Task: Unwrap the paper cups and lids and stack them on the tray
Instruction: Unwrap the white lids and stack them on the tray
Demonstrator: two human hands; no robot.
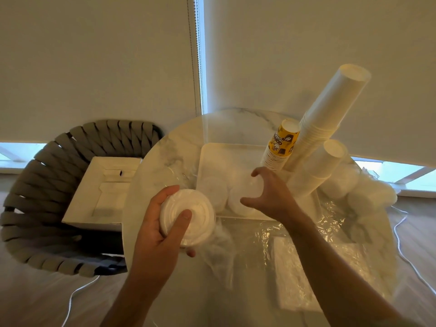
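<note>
Right hand (271,197) hides part of tray (207,161); forearms cut off at bottom edge

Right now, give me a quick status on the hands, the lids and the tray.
Left hand grips lid stack. Right hand open over tray. Cup stacks on tray. Loose plastic wrap lies nearby.

dim warm indoor | daylight through blind gap (204,55) | soft blur | wide-angle edge distortion

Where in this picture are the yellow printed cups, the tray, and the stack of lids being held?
yellow printed cups (282,142): head view, on the printed side of the top cup.
tray (207,147): head view, on its far left rim.
stack of lids (195,204): head view, on the top lid's face.
</note>
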